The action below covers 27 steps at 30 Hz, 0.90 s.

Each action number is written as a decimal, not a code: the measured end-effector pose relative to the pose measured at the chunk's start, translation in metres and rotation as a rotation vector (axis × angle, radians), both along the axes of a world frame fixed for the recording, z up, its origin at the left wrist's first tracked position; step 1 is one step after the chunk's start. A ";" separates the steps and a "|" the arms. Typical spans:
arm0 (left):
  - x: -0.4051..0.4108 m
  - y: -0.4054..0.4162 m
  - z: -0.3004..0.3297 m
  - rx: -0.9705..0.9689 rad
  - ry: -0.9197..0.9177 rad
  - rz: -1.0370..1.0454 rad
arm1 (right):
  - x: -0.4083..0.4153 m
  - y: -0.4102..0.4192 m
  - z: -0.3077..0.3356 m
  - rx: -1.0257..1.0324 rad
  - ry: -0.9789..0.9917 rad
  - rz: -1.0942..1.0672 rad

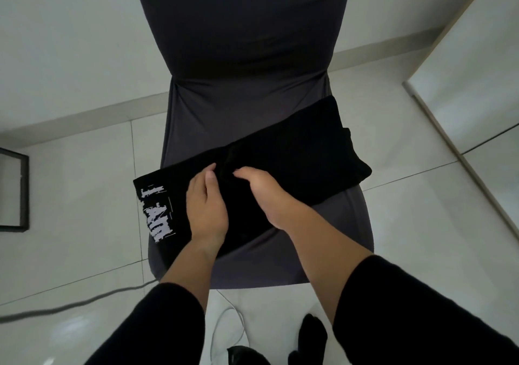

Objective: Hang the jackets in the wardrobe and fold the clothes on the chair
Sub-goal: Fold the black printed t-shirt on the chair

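Black garment (280,154) lies folded into a long band across chair (252,106); final folds remain. Left hand (206,204) and right hand (264,193) press its middle, fingers curled into cloth. No jackets or wardrobe visible.

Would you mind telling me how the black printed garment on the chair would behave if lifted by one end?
The black printed garment would probably flop, since it creases softly under the left hand and right hand. Its end overhanging the chair might slide off.
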<state>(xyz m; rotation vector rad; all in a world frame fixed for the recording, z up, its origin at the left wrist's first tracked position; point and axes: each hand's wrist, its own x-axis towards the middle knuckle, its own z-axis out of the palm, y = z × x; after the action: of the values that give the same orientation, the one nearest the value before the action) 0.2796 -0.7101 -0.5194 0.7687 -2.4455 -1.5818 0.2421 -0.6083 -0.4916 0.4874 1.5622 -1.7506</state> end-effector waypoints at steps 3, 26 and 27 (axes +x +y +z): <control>0.004 -0.005 0.009 0.298 -0.066 0.016 | -0.004 -0.012 0.010 -0.185 -0.099 -0.040; 0.040 -0.067 0.043 1.281 0.052 0.644 | 0.029 -0.088 -0.014 0.799 0.424 0.354; 0.039 -0.066 0.044 1.265 0.050 0.628 | 0.029 -0.087 -0.013 0.898 0.469 0.379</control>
<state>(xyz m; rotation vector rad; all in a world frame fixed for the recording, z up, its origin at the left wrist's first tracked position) 0.3182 -0.7757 -0.4757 1.3627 -0.7119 -2.5754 0.2707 -0.6952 -0.5049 0.1567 2.5652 -0.8313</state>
